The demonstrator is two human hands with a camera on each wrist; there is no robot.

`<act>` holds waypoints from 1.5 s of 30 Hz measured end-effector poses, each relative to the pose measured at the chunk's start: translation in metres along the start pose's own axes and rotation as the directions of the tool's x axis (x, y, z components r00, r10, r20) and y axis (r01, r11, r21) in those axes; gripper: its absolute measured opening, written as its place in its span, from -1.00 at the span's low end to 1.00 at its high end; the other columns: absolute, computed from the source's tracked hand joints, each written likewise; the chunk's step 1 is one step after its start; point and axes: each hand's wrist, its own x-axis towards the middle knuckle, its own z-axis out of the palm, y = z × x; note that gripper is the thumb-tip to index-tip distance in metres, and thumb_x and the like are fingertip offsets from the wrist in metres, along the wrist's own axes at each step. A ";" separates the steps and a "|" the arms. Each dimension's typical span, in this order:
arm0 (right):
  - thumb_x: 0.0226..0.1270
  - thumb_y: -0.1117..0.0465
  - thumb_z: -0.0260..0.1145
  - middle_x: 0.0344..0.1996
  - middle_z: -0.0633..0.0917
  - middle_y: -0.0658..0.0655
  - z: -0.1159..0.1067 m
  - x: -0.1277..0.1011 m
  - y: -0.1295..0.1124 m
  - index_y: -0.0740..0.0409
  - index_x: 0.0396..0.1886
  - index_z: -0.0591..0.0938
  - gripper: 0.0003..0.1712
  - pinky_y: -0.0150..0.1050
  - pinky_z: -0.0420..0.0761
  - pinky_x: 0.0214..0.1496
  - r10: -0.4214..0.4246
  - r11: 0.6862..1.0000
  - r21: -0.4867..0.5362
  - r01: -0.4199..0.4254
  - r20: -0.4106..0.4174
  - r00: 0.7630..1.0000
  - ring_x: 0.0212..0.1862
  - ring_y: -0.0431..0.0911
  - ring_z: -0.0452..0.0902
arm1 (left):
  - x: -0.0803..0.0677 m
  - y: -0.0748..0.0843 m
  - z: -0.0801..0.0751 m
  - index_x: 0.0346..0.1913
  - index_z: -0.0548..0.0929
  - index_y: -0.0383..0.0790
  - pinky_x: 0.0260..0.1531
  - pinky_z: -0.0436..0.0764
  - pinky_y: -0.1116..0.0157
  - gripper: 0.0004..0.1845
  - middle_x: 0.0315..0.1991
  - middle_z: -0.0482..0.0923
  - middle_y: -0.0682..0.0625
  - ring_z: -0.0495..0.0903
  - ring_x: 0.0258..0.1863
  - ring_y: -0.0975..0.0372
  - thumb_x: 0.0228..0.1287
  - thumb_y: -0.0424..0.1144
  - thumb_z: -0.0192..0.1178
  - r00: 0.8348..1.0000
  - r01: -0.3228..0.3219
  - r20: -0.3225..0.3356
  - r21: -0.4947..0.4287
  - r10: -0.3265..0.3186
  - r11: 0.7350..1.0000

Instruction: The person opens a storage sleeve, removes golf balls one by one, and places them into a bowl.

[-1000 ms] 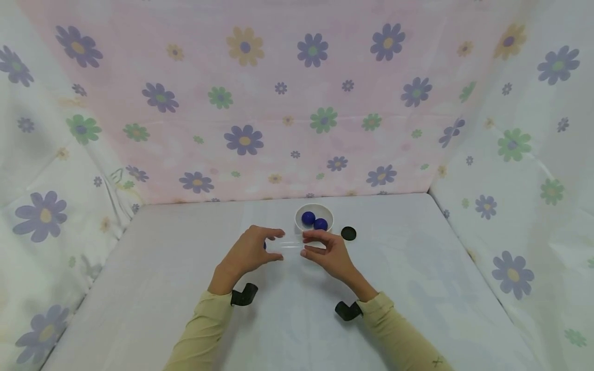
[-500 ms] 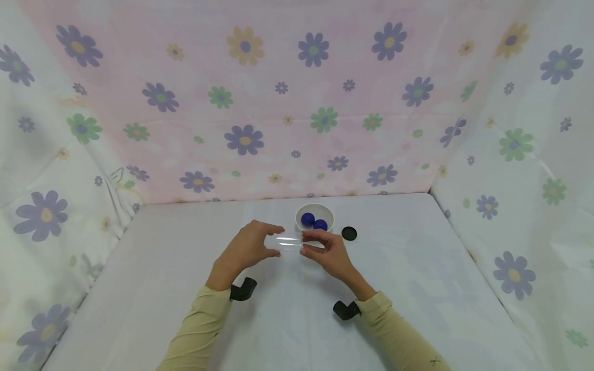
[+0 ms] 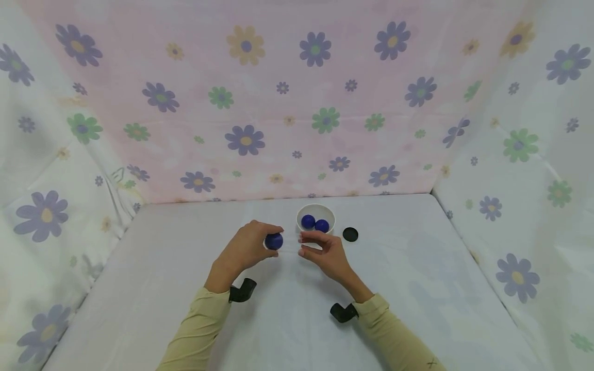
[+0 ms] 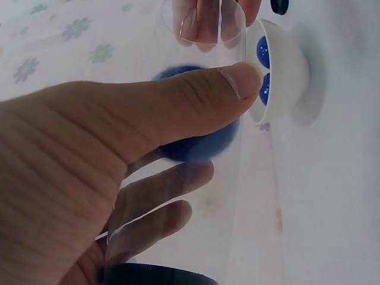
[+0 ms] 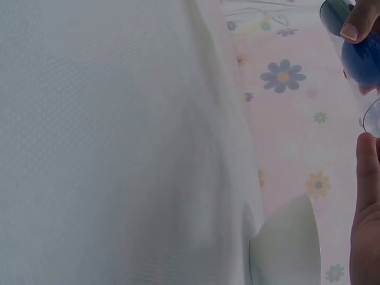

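Head view, left to right, with the white bowl (image 3: 315,216) as landmark. The left hand (image 3: 246,247) is seen front-left of the bowl, its thumb and fingers curled round a clear plastic tube (image 4: 196,160). A blue ball (image 3: 274,241) is now seen inside the tube at the left-hand end; half a second earlier it was not visible there, and one second earlier only a sliver of blue showed behind the fingers. From this it is judged that the ball has rolled or been tipped along the tube toward the left hand. In the left wrist view the thumb is pressed across the tube wall directly over the ball.

The right hand (image 3: 325,250) is held just in front of the bowl, the other end of the tube pinched between thumb and fingertips; this grip appears unchanged. Two more blue balls (image 3: 315,223) lie in the bowl, touching. A black cap (image 3: 350,234) lies on the table (image 3: 417,288) just right of the bowl.
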 end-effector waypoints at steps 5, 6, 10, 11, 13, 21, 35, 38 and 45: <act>0.20 0.52 0.45 0.14 0.53 0.63 -0.001 0.000 0.001 0.61 0.18 0.52 -0.45 -0.20 0.67 0.14 -0.018 1.000 0.016 0.018 0.004 1.000 0.11 -0.17 0.65 | -0.001 0.002 -0.001 0.21 0.69 -0.22 0.21 0.59 -0.02 -0.40 0.14 0.70 -0.11 0.64 0.15 -0.02 0.04 -0.30 0.58 1.000 -0.008 -0.010 0.025 0.008 1.000; 0.21 0.52 0.45 0.14 0.55 0.60 -0.001 0.000 0.001 0.59 0.18 0.53 -0.46 -0.19 0.67 0.14 -0.021 1.000 0.012 0.021 0.005 1.000 0.11 -0.16 0.65 | -0.001 0.002 -0.002 0.21 0.69 -0.21 0.21 0.58 -0.03 -0.40 0.15 0.69 -0.11 0.63 0.16 -0.03 0.04 -0.29 0.58 1.000 -0.005 -0.011 0.029 0.005 1.000; 0.22 0.52 0.44 0.16 0.61 0.47 -0.001 -0.001 0.000 0.49 0.18 0.58 -0.49 -0.16 0.67 0.13 -0.003 1.000 -0.004 0.003 -0.003 1.000 0.14 -0.15 0.64 | -0.001 0.004 -0.003 0.22 0.68 -0.19 0.24 0.56 -0.03 -0.39 0.17 0.68 -0.10 0.61 0.19 -0.04 0.04 -0.30 0.58 1.000 0.000 -0.009 0.040 0.001 0.999; 0.22 0.52 0.44 0.17 0.62 0.44 -0.001 -0.001 0.000 0.46 0.19 0.59 -0.49 -0.17 0.67 0.13 0.005 1.000 -0.010 -0.005 -0.007 1.000 0.14 -0.15 0.64 | -0.001 0.004 -0.003 0.22 0.68 -0.19 0.24 0.56 -0.03 -0.39 0.17 0.68 -0.10 0.61 0.19 -0.04 0.04 -0.30 0.58 1.000 -0.002 -0.009 0.042 0.002 0.999; 0.22 0.52 0.44 0.18 0.62 0.41 -0.001 -0.001 0.000 0.42 0.19 0.61 -0.50 -0.17 0.67 0.12 0.018 1.000 -0.020 -0.018 -0.014 1.000 0.14 -0.16 0.64 | 0.000 0.004 -0.003 0.22 0.68 -0.19 0.24 0.56 -0.03 -0.40 0.17 0.68 -0.10 0.61 0.19 -0.04 0.04 -0.30 0.58 1.000 -0.004 -0.011 0.045 0.004 0.999; 0.20 0.49 0.47 0.16 0.63 0.39 -0.004 -0.002 0.001 0.40 0.16 0.63 -0.50 -0.17 0.68 0.11 0.035 0.998 -0.044 -0.037 -0.039 0.999 0.12 -0.15 0.64 | -0.001 0.002 -0.003 0.23 0.68 -0.20 0.24 0.56 -0.03 -0.40 0.18 0.67 -0.10 0.62 0.19 -0.04 0.05 -0.29 0.57 1.000 -0.006 -0.010 0.027 0.006 1.000; 0.12 0.58 0.46 0.12 0.60 0.41 -0.024 -0.006 0.003 0.48 0.14 0.60 -0.47 -0.22 0.69 0.07 0.016 0.997 -0.077 -0.023 -0.096 0.995 0.06 -0.18 0.64 | -0.011 -0.014 0.009 0.17 0.70 -0.25 0.14 0.62 -0.02 -0.43 0.09 0.72 -0.11 0.67 0.07 -0.01 0.04 -0.29 0.58 0.995 -0.029 -0.103 -0.175 0.011 0.984; 0.12 0.58 0.46 0.12 0.59 0.44 -0.028 -0.005 0.003 0.48 0.12 0.61 -0.49 -0.25 0.70 0.06 0.017 0.995 -0.096 -0.028 -0.110 0.994 0.05 -0.18 0.64 | -0.012 -0.017 0.014 0.15 0.70 -0.27 0.11 0.64 -0.02 -0.44 0.07 0.73 -0.10 0.70 0.03 0.01 0.02 -0.29 0.59 0.990 -0.064 -0.135 -0.198 0.037 0.978; 0.07 0.62 0.46 0.10 0.60 0.50 -0.039 0.003 0.004 0.53 0.06 0.62 -0.51 -0.27 0.69 0.05 -0.017 0.993 -0.121 -0.001 -0.142 0.990 0.02 -0.21 0.65 | -0.014 -0.024 0.024 0.15 0.69 -0.27 0.11 0.65 -0.01 -0.43 0.03 0.74 -0.08 0.72 -0.01 0.04 0.03 -0.26 0.59 0.982 -0.105 -0.177 -0.234 0.064 0.967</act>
